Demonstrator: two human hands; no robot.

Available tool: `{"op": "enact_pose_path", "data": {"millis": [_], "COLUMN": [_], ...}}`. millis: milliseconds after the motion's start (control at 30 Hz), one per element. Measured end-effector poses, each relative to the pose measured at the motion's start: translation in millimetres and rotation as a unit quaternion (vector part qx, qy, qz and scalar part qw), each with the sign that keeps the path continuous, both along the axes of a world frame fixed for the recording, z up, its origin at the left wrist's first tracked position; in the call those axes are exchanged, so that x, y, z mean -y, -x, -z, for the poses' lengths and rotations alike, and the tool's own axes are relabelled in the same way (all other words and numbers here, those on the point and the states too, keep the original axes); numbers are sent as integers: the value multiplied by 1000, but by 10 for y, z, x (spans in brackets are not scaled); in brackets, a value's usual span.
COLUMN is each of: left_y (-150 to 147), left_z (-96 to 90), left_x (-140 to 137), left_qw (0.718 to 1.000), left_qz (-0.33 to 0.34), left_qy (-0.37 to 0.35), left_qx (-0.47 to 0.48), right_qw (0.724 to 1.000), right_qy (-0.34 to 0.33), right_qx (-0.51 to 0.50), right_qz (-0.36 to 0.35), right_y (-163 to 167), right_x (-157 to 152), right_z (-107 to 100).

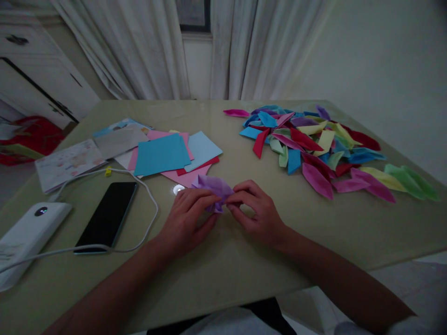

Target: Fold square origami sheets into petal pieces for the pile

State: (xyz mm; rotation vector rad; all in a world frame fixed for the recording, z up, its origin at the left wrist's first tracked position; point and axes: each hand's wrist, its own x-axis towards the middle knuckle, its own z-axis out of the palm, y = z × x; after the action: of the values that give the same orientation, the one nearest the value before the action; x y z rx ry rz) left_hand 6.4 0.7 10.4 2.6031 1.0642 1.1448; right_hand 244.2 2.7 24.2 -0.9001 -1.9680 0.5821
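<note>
A piece of folded purple paper (213, 184) is held between both hands just above the table, near its middle. My left hand (190, 216) is closed on its left and near side, the fingers lying over part of it. From the right, the thumb and fingertips of my right hand (256, 209) pinch its right end. Its lower folds are partly hidden by the fingers. Beyond my left hand lies a loose stack of square coloured paper sheets (162, 153), a blue one on top.
Folded paper pieces (307, 139) in many colours are heaped at the back right. On the left lie a black phone (108, 214), a white power bank (31, 242), its white cable (153, 209) and a patterned booklet (70, 163). Curtains (139, 51) hang behind the table (244, 274).
</note>
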Motion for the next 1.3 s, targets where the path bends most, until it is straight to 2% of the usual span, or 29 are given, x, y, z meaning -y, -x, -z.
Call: {"op": "enact_pose_path", "data": {"millis": [167, 333, 667, 1100, 1300], "left_y": [28, 19, 11, 35, 62], "left_z": [-2, -93, -227, -346, -353], "left_x": [5, 35, 35, 77, 69], "left_qw": [1000, 994, 976, 966, 977], "left_qz": [21, 83, 85, 63, 62], "left_qy": [18, 69, 175, 228, 192], "left_qx": [8, 33, 99, 108, 73], "right_qw": [1000, 1000, 999, 999, 999], "right_qy": [2, 7, 10, 22, 23], "right_qx": [-8, -8, -21, -18, -17], "right_qz": [-25, -26, -28, -31, -25], "right_y": [17, 17, 28, 48, 56], "right_x": [4, 6, 25, 38, 46], "right_z": [-35, -49, -30, -24, -16]}}
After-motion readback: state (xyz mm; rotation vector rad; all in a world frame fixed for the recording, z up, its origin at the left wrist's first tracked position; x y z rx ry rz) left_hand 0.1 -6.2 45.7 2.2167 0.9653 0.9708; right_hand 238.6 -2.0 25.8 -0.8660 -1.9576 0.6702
